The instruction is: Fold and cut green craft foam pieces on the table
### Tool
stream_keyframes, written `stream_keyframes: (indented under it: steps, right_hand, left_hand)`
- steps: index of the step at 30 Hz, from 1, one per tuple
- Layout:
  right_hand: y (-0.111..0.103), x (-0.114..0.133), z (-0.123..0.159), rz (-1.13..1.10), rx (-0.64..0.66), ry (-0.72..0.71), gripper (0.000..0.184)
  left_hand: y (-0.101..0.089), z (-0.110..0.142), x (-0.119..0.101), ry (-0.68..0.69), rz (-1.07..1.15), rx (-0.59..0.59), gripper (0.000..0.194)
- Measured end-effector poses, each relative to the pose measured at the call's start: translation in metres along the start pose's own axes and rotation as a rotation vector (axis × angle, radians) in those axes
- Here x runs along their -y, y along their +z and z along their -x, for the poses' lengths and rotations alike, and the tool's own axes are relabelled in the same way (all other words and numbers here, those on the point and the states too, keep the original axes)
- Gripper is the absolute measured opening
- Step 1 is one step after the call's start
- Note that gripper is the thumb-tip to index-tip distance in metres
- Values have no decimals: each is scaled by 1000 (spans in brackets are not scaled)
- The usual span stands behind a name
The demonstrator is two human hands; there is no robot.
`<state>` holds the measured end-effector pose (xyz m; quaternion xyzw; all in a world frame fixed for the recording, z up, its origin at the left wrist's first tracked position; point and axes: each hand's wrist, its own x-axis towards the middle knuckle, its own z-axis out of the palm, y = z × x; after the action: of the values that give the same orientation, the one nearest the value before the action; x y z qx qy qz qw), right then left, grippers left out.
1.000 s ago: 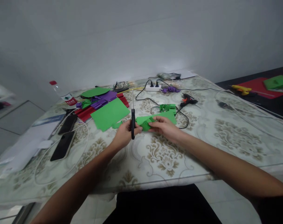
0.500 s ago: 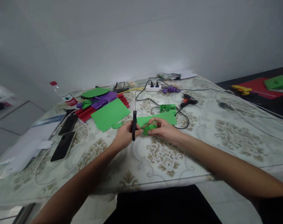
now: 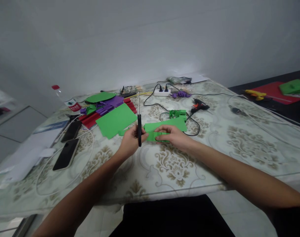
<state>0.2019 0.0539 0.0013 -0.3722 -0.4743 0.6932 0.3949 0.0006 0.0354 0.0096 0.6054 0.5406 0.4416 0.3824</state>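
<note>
Scissors with black handles (image 3: pixel 139 130) stand upright in my left hand (image 3: pixel 130 141), their blades pointing away from me. The left thumb and fingertips reach the left end of a small green craft strip (image 3: pixel 151 136). My right hand (image 3: pixel 176 138) pinches the strip's right part, which has cuts or folds along it. Just behind the hands lies a longer green rectangle (image 3: pixel 176 125), partly covered by the right fingers. A bundle of fringed green pieces (image 3: pixel 178 114) rests at its far side. Left of the scissors are large green sheets (image 3: pixel 116 121).
Purple cut pieces (image 3: pixel 111 106) and red strips (image 3: pixel 90 120) are piled at the back left, near a bottle (image 3: pixel 73 104). Two phones (image 3: pixel 66 154) lie left. A black glue gun (image 3: pixel 199 105) and a power strip (image 3: pixel 162 92) sit behind; a yellow glue gun (image 3: pixel 256 94) is far right.
The green strip between my hands has turned and now lies flatter, showing more of its face. My left hand and the scissors have shifted slightly left since half a second ago.
</note>
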Motion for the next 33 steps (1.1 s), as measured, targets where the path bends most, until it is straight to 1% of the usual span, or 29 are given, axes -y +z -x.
stream_keyframes:
  steps: [3,5,7,9,11,13,17,21,25,28,33]
  right_hand:
    - [1,0,-1,-21,-17,1,30]
    - [1,2,-2,-56,-26,-6,32]
    - [0,5,-3,-84,-61,-44,33]
    - [-3,9,-4,-126,-134,-107,35]
    - [-6,14,-5,-187,-219,-175,37]
    - [-9,18,-7,-231,-271,-218,38]
    - [-15,27,-10,-334,-363,-234,33]
    - [-21,33,-13,-400,-429,-246,26]
    - [-28,36,-17,-419,-462,-267,23]
    - [-30,36,-18,-430,-463,-274,22]
    - [-29,32,-18,-417,-454,-285,25]
  left_hand:
    - [0,1,1,1,-19,2,28]
    - [-1,1,1,-1,-30,26,28]
    - [-3,1,1,14,-56,55,30]
    - [-7,2,-2,59,-145,78,32]
    - [-10,4,-7,123,-310,101,35]
    - [-12,7,-12,146,-405,138,37]
    - [-10,13,-21,174,-573,196,43]
    - [-8,16,-22,207,-659,296,45]
    - [-8,15,-18,222,-719,348,45]
    - [-8,13,-14,224,-758,364,38]
    - [-8,9,-11,176,-852,322,25]
